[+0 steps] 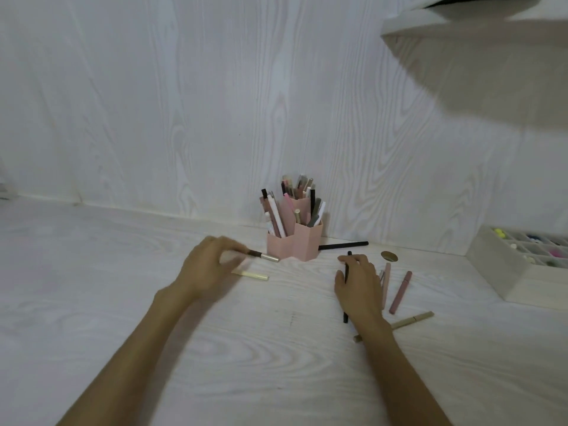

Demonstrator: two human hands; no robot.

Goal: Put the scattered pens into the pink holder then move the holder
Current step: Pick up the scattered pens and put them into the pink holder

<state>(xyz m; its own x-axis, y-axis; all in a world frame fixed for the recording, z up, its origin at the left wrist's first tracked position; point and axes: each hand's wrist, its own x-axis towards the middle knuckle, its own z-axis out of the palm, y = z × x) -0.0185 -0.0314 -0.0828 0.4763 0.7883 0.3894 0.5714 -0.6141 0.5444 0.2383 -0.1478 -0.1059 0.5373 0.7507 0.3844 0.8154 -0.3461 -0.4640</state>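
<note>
The pink holder stood upright near the back wall, already full of pens, with a black pen lying just beside it on its right. The left hand pinched a pen with a metal cap, its tip close to the holder's left side; a yellow pen lay under this hand. The right hand was closed on a thin black pen. Two pink pens and a gold pen lay near it. The table was open on the left; an organizer box stood at the right edge.
</note>
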